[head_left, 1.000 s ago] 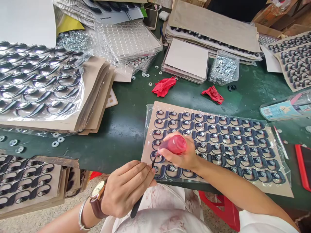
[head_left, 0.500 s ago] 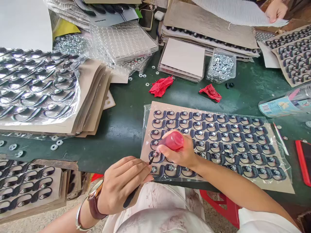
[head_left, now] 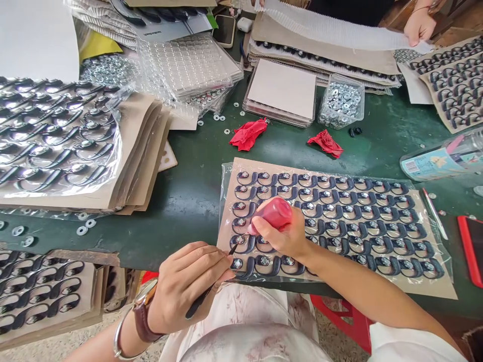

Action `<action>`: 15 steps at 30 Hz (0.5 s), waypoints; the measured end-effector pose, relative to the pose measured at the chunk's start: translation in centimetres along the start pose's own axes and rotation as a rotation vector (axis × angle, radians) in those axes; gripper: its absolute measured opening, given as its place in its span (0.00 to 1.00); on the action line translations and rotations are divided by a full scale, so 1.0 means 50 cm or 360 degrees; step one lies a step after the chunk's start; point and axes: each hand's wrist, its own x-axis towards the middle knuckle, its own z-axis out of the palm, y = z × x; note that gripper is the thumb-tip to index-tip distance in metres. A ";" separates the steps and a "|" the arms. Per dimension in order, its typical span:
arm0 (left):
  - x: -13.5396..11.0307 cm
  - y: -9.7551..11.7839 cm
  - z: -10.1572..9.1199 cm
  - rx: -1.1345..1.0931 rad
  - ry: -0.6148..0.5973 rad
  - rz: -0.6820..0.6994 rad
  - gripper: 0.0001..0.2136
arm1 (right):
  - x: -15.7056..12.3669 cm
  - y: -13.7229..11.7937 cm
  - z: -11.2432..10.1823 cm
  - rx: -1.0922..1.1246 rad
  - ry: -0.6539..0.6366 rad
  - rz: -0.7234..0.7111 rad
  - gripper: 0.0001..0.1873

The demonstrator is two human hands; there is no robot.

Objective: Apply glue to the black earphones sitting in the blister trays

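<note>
Now my left hand [head_left: 188, 289] pinches a thin black tool [head_left: 209, 290], tip aimed up-right at the card of black pieces [head_left: 339, 221]. Right hand [head_left: 285, 236] is wrapped around a red bottle [head_left: 272, 213], just above that tip.

The left hand [head_left: 188, 286] comes in from the lower left, fingers curled and pinched together in a pen-like grip, with a watch and a bangle on its wrist. The right hand [head_left: 285, 234] reaches in from the lower right on a bare forearm, fingers and thumb wrapped closed, knuckles turned up toward the camera.
</note>
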 end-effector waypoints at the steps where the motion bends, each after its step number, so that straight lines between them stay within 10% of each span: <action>1: 0.000 0.000 0.000 -0.0003 0.0001 -0.0002 0.07 | 0.000 0.001 -0.001 0.0001 -0.0008 0.0013 0.10; 15: -0.001 -0.003 -0.002 -0.0060 0.0014 -0.0025 0.08 | 0.011 -0.009 0.001 -0.0136 -0.0043 -0.0051 0.11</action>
